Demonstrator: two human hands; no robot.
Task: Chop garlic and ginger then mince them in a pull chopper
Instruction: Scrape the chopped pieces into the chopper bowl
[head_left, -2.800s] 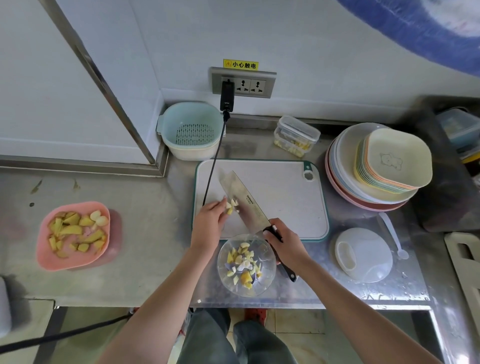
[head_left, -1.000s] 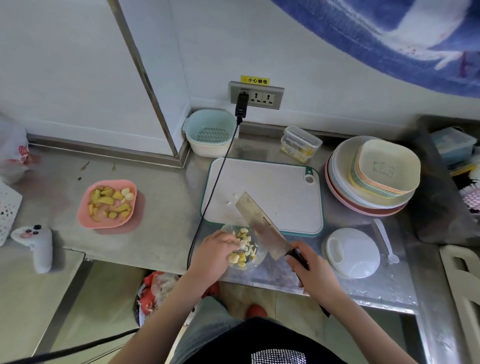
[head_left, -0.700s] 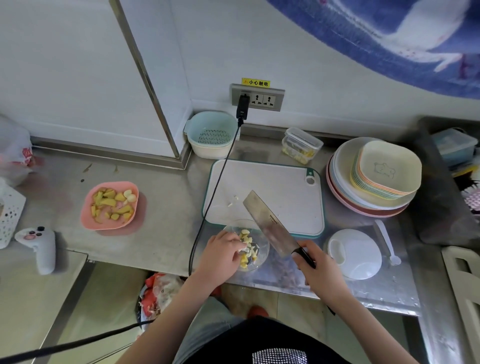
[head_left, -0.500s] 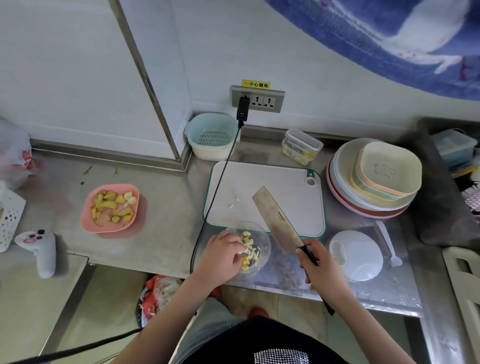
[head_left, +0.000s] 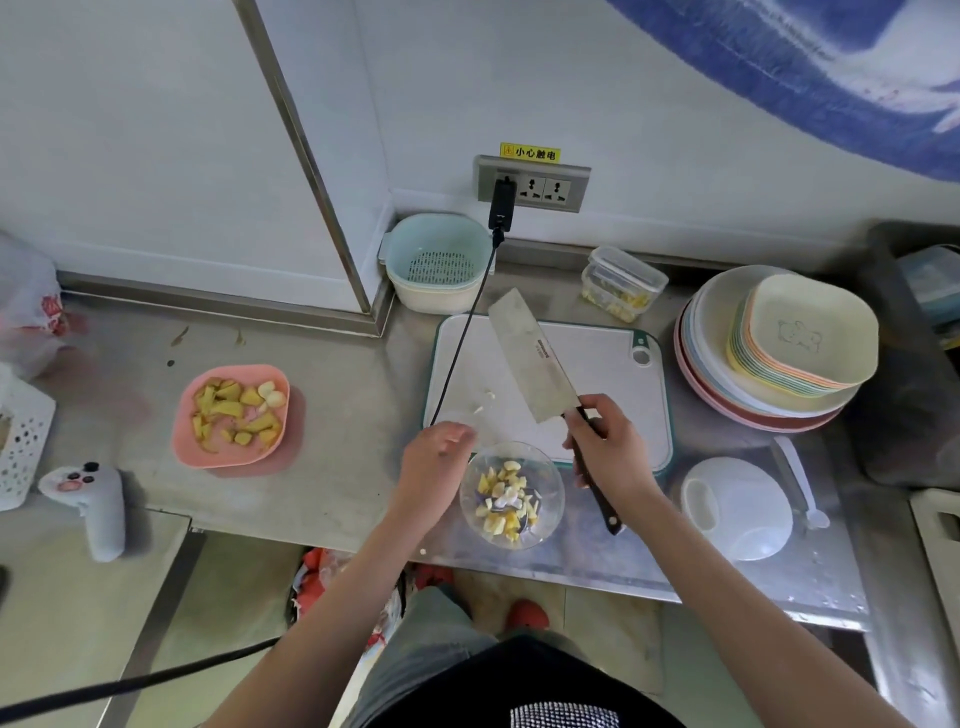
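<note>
Chopping looks mostly done: cut garlic & ginger sit in chopper bowl (head_left: 511, 494) at desk's (head_left: 337, 467) front edge, few bits left on board (head_left: 597, 379), lid (head_left: 737, 506) off, mincing undone; right hand (head_left: 610, 449) grips cleaver (head_left: 532, 356), left hand (head_left: 436, 460) empty w/ relaxed fingers.

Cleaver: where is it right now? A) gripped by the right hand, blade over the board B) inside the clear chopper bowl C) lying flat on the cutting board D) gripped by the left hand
A: the right hand grips the cleaver by its dark handle, the blade raised over the cutting board; the left hand holds nothing, next to the chopper bowl.
</note>
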